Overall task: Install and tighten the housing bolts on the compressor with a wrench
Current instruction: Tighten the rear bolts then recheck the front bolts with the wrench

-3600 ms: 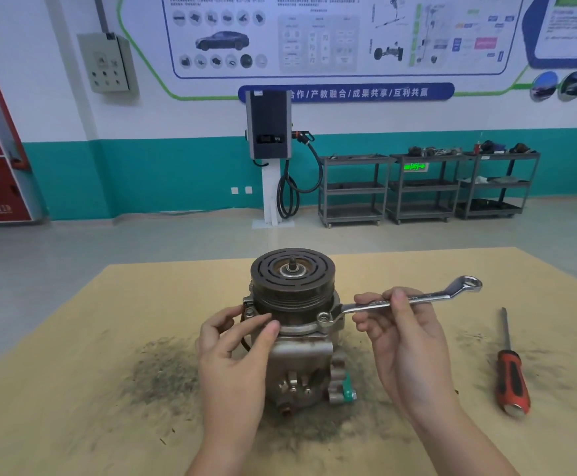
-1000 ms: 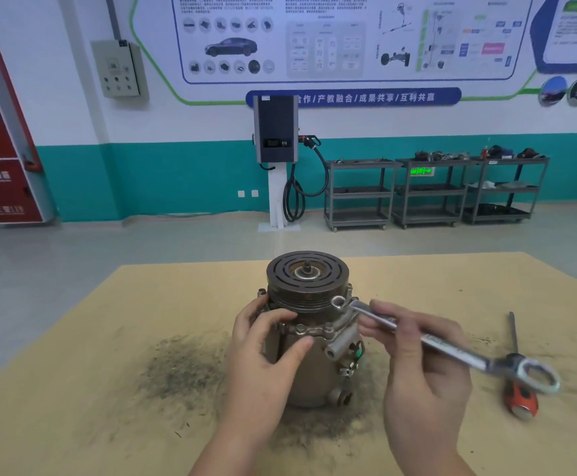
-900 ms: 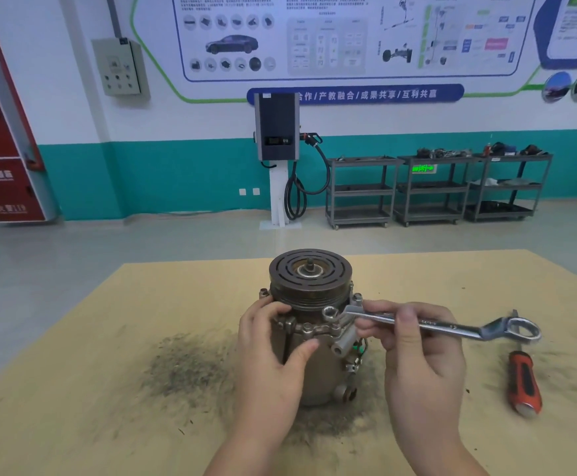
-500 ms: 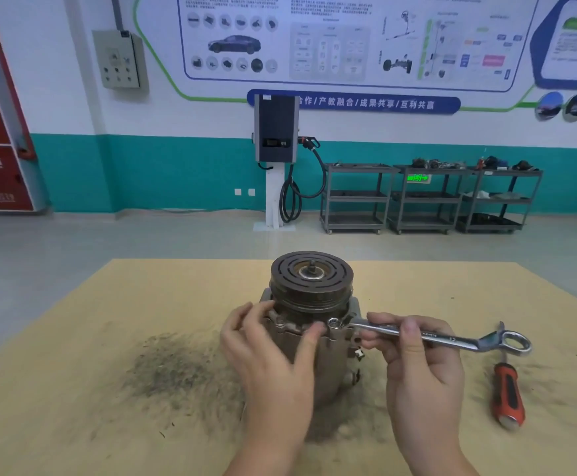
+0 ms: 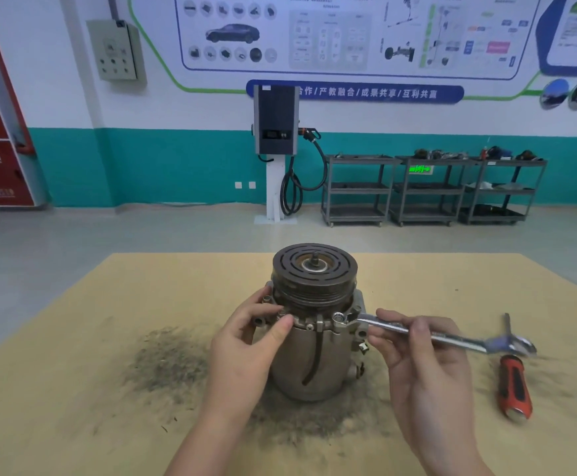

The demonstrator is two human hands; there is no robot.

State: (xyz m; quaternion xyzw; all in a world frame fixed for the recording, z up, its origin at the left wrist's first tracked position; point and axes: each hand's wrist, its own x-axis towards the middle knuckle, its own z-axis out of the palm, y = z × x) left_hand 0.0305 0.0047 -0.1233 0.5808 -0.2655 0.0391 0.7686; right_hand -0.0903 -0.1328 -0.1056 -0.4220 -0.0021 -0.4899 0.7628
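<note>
My right hand point(image 5: 424, 365) grips the wrench point(image 5: 431, 334) by its shank: thumb over the top, fingers curled underneath, palm turned toward me. Grasp sits roughly mid-length on the tool. Wrist comes in from the lower right, forearm angled up toward the middle of the board.

The wrench runs nearly level, dipping a little to the right. Its left end sits on a bolt point(image 5: 338, 317) at the flange of the compressor point(image 5: 314, 324), on the right front side. Its far ring end is blurred, hanging above the tip of the screwdriver point(image 5: 513, 383).

My left hand point(image 5: 245, 345) holds the compressor at the flange, on the left side. Thumb presses the front of the rim, fingers wrap round the back edge; fingertips point(image 5: 263, 300) lie beside a small bolt head there. Whether they pinch that bolt or only brace the housing, cannot tell. Forearm rises from the bottom centre.

The compressor stands upright on the board point(image 5: 142, 286), pulley point(image 5: 314, 269) on top, slotted face up with a short shaft end at centre. A dark strap or hose runs down the front of the silver body. It stands between my two hands, touching the left, reached by the right only through the wrench.

Dark filings point(image 5: 170, 362) spread on the board around its base and to the left. The screwdriver, red and black handle, lies well right of the compressor, handle toward me.
</note>
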